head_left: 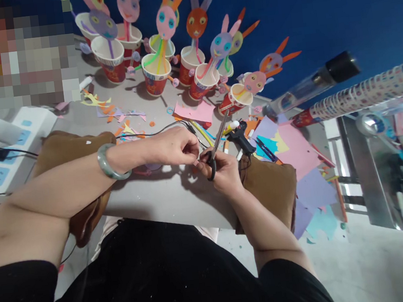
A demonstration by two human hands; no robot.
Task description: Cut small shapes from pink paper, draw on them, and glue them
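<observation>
My left hand (176, 146) is closed, thumb and fingertips pinched together over the table. A tiny pinkish bit (196, 162) shows between its fingertips and my right fingers, too small to make out. My right hand (226, 171) is wrapped round a pair of scissors (218, 142) with dark handles; the blades point up and away from me. The fingertips of both hands nearly meet. Just beyond them lie a black glue gun (241, 139) and a pink paper piece (194, 113).
Paper cups (156, 76) with paper rabbit heads stand along the blue wall. Paper scraps (120, 112) litter the table. Brown cushions (269, 187) lie under both forearms. A power strip (12, 148) sits left; coloured sheets (300, 144) and a stack of cups (365, 88) are right.
</observation>
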